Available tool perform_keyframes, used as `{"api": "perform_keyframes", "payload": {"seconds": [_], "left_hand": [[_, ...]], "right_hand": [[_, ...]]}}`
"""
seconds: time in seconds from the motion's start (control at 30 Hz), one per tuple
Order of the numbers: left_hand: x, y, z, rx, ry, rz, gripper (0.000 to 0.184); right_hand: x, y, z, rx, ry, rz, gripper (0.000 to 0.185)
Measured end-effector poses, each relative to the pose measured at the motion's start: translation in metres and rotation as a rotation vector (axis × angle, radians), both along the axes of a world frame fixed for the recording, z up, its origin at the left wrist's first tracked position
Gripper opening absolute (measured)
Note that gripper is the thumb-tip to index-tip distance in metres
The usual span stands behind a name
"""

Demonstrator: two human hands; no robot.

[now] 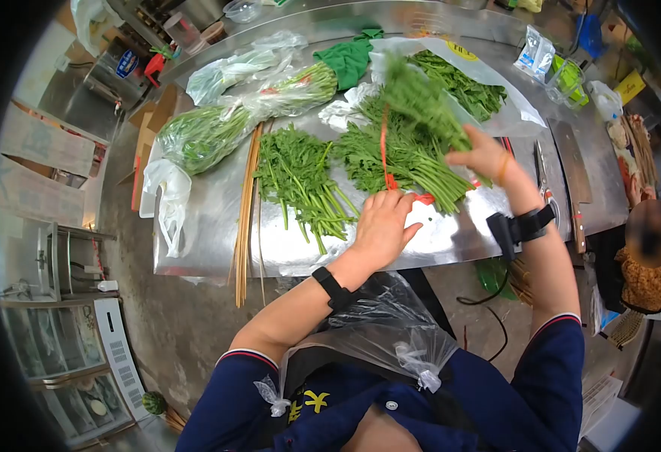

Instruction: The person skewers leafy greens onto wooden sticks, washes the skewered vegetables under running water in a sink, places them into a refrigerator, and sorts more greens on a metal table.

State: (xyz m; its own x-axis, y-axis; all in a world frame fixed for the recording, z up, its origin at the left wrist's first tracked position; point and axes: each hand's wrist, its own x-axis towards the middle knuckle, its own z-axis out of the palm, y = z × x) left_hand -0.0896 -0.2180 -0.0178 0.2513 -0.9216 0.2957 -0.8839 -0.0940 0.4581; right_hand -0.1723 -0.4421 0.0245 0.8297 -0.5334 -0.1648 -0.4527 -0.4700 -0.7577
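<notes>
My right hand (486, 157) is closed around the stems of a bunch of leafy greens (425, 102), held up with its feathery tops slanting left and blurred by motion. Under it, a larger pile of the same greens (398, 162) lies with a red strip (384, 151) across its left part. My left hand (382, 230) rests with fingers stretched out on the metal table by the near end of that strip; whether it presses on the strip I cannot tell. Left of it, loose greens (294, 177) are spread with their stems toward me.
Thin sticks (247, 218) lie along the left, past the table's (308, 260) near edge. Behind are plastic-wrapped greens (217, 132), a green cloth (345, 62) and an opened bag of leaves (462, 87). Scissors (543, 173) and a long knife (574, 181) lie at the right.
</notes>
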Motion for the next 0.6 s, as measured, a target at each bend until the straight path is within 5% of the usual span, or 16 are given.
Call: {"api": "perform_keyframes", "payload": {"seconds": [0.03,0.17,0.23,0.37,0.43,0.5,0.57,0.6], "left_hand": [[0.001,-0.001,-0.002,-0.008,0.013,0.039,0.04],[0.004,0.001,-0.008,-0.04,0.013,0.081,0.04],[0.004,0.005,-0.008,-0.022,0.011,0.062,0.039],[0.005,0.006,-0.012,-0.057,-0.043,0.051,0.038],[0.005,0.008,-0.013,-0.037,-0.033,0.061,0.038],[0.005,0.005,-0.011,-0.03,-0.029,0.058,0.039],[0.005,0.007,-0.008,0.01,-0.001,0.069,0.042],[0.006,0.008,-0.009,0.008,-0.001,0.08,0.042]], "right_hand": [[0.003,0.004,-0.01,-0.333,0.131,0.073,0.064],[0.004,0.008,-0.026,-0.33,0.123,0.107,0.058],[0.004,0.006,-0.012,0.278,0.119,0.062,0.047],[0.003,-0.004,0.019,0.419,-0.038,-0.048,0.034],[0.005,-0.002,0.017,0.316,-0.045,0.014,0.037],[0.008,0.026,0.013,-0.052,0.108,0.042,0.042],[0.011,0.076,-0.015,-0.709,0.082,0.043,0.051],[0.015,0.085,-0.013,-0.72,0.106,0.005,0.05]]}}
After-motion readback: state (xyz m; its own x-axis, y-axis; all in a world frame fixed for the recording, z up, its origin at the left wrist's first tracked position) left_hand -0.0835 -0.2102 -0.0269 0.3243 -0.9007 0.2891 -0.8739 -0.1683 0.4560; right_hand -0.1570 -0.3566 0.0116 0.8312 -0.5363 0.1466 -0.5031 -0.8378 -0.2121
